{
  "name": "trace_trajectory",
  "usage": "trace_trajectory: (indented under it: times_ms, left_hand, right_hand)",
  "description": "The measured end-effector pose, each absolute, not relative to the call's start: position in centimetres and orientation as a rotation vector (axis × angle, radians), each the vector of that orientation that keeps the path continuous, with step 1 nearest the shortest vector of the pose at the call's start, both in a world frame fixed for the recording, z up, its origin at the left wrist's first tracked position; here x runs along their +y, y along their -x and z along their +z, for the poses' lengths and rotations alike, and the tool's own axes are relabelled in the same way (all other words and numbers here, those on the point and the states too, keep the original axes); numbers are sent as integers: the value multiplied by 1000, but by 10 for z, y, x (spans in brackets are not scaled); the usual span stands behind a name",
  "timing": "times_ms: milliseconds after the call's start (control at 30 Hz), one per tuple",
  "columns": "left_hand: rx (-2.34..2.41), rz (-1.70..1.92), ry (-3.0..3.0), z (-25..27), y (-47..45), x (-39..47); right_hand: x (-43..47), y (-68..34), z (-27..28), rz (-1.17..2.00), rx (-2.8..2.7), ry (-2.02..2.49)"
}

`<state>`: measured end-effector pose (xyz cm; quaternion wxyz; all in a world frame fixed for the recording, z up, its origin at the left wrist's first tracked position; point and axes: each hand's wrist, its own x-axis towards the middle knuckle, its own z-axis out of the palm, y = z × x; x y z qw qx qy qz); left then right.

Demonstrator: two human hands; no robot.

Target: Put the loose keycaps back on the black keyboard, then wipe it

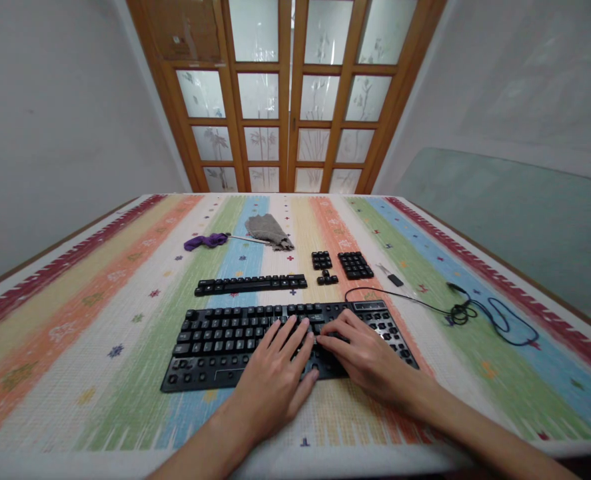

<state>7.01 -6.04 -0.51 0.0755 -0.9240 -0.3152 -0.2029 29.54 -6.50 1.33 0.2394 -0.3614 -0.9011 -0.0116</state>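
A black keyboard [230,340] lies in front of me, with keycaps on its upper left rows and bare key sockets along the bottom row and number pad. My left hand [278,370] rests over the middle of it, fingers spread flat on the keys. Just to its right, my right hand [358,347] bends over the board with thumb and fingers closed in a pinch near the left fingertips. What the pinch holds is too small and hidden to make out. Loose black keycaps [250,285] stand in rows behind the keyboard.
Further loose keycaps form a number block [356,265], a small block [321,260] and an arrow group [327,277]. Nearby lie a small black-handled tool [395,280], the coiled cable [462,311], a grey cloth [269,230] and a purple cloth [205,241], all on a striped tablecloth [125,373].
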Motion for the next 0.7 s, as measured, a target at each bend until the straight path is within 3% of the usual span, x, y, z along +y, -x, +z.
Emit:
trace_trajectory:
  times_ms: [700]
  left_hand:
    - [-921, -664, 2794, -5, -67, -59]
  right_hand:
    - [-67, -293, 12, -10, -2395, 1011]
